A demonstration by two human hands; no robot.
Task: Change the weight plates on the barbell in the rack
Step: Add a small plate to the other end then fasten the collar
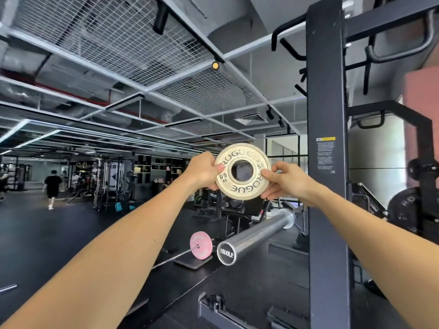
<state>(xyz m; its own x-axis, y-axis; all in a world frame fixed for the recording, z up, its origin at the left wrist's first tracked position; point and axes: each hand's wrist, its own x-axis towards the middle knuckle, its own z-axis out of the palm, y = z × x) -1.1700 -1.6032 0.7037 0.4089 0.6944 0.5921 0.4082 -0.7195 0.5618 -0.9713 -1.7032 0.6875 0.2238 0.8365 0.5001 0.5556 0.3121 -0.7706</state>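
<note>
Dark gym floor (47,233), mesh ceiling (118,43) overhead. Both hands, left (202,170) and right (285,180), pinch a white 0.5 kg plate (242,170) by its edges, up above the bare barbell sleeve (254,236) beside the rack post (326,162).

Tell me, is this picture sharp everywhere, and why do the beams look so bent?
Head view: the white plate, held by the left hand and right hand, is sharp, its lettering readable; the bar's end is clear too. The ceiling at the upper left smears with blur. The wide lens bows the ceiling beams and stretches the forearms. A ceiling lamp glares yellow.
</note>
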